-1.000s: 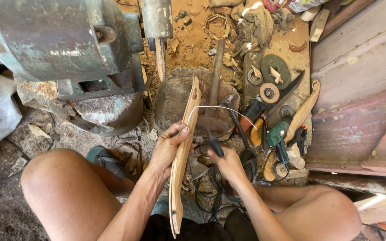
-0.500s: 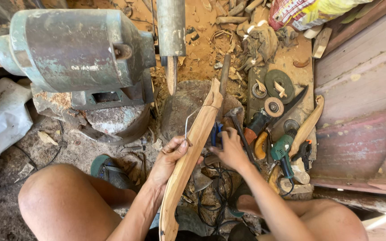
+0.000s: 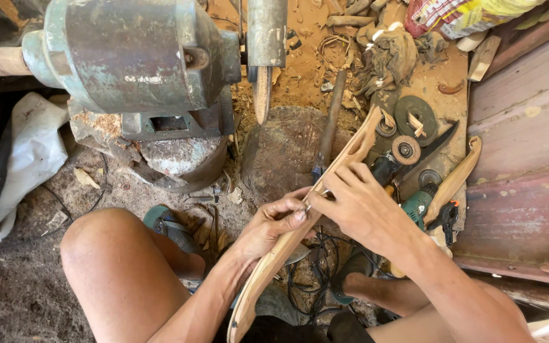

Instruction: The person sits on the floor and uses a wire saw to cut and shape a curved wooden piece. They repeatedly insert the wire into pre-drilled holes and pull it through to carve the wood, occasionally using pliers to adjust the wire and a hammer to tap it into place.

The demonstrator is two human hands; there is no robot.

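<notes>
Over our knees, our left hand [image 3: 274, 222] grips the shaped wooden strip [image 3: 300, 232]; right hand [image 3: 357, 203] pinches a thin wire [image 3: 314, 201] against it, fixing unfinished.

Rough woodworking workshop, work done on the ground. Dirt floor [image 3: 20, 298] covered in sawdust [image 3: 306, 70] and wood chips. Big worn green motor [image 3: 128, 54] on a stone block [image 3: 173, 155] at the floor's top left, driving a grinding wheel [image 3: 262, 92]. Abrasive discs [image 3: 416, 114], a green power tool [image 3: 417, 204], cables [image 3: 316, 267] and rags [image 3: 386, 54] lie by the right plank wall [image 3: 522, 127]. Carved wooden pieces [image 3: 455, 178] scattered among them.
</notes>
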